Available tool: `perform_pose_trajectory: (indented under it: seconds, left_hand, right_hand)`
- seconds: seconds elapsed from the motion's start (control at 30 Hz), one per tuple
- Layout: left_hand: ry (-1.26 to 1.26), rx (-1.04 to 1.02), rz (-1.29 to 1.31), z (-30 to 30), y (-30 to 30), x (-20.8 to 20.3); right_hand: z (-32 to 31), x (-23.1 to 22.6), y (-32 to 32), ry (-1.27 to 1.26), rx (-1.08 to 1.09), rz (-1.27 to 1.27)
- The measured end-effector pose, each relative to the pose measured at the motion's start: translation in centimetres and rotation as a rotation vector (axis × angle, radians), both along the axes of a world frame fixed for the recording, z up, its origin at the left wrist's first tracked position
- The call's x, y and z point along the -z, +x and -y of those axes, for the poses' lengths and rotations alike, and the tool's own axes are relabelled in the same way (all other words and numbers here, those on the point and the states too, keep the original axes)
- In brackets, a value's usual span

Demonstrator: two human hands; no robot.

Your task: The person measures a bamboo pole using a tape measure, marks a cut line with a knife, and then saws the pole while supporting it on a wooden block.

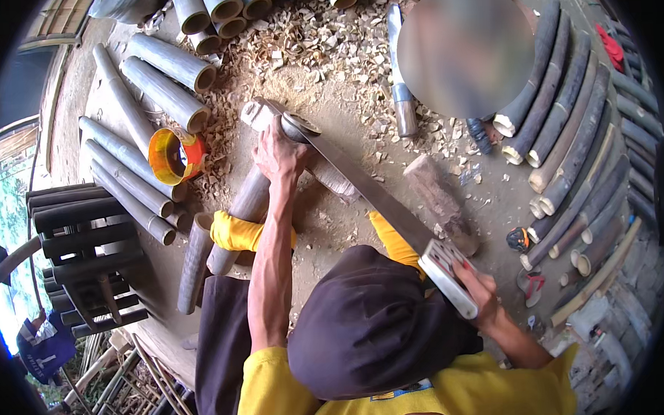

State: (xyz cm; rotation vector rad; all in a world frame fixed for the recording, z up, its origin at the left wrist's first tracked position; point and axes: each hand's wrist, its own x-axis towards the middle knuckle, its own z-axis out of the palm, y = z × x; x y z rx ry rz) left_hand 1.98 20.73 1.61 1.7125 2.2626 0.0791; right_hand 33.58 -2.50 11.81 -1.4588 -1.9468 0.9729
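My left hand is closed round a thick grey bamboo pole close to its upper end, which rests across a pale wooden block. My right hand grips the pale handle of a handsaw. The long blade runs up and left from the handle, and its tip end lies at the bamboo beside my left hand's fingers. Whether the teeth are in a cut cannot be made out. A shorter bamboo piece lies beside the pole, near a foot in a yellow covering.
Bamboo lengths and an orange open-ended tub lie at the left. Wood chips cover the far ground. A rough log lies right of the saw. Long dark poles line the right side. A person is at far left.
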Motion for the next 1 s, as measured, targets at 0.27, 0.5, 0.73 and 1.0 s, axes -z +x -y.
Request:
perform_pose_trajectory:
  seconds: [0.27,0.5,0.73,1.0]
  left_hand:
    - [-0.007,0.036,0.077,-0.7,-1.6,2.9]
    - [0.065,0.018,-0.023,0.0,-0.8,-0.6]
    - [0.004,0.068,0.093,-0.7,-1.0,2.0]
    - [0.056,0.021,-0.048,-0.1,-0.6,-0.3]
  right_hand:
    - [-13.5,8.1,-12.3,-0.024,0.004,-0.072]
    - [-0.4,-0.6,-0.2,0.034,-0.013,-0.032]
    - [-14.0,8.7,-11.9,-0.095,-0.004,-0.106]
    - [-1.4,0.9,-0.1,0.057,-0.006,0.002]
